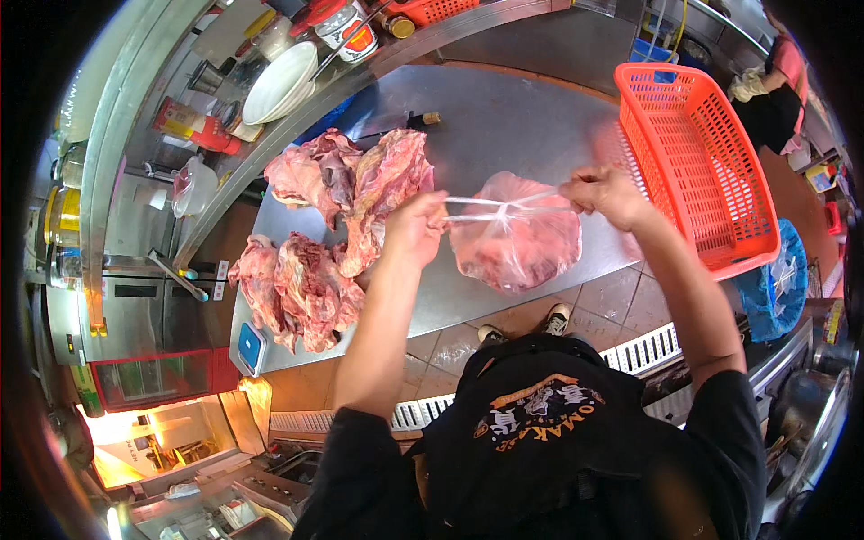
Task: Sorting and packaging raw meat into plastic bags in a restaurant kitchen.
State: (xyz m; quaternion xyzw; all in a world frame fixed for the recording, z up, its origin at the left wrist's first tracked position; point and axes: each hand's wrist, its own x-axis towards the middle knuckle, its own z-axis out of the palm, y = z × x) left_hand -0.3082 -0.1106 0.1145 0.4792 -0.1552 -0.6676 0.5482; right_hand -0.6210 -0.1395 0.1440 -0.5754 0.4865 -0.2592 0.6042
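A clear plastic bag of raw meat point(516, 246) lies near the front edge of the steel worktable point(466, 125), its neck drawn together at the middle. Stretched plastic strands run from it to both sides. My left hand point(418, 226) grips the strands on the left, and my right hand point(601, 196) pinches those on the right. Left of the bag, close to my left forearm, lie large raw meat pieces point(314, 290), with more meat pieces point(388, 182) behind them.
A red perforated plastic basket point(698, 162) stands to the right. The blue-topped scale point(251, 347) sits at the table's left corner. A metal shelf point(270, 145) with bowls and jars overhangs the far left side. A co-worker point(776, 94) is at the upper right.
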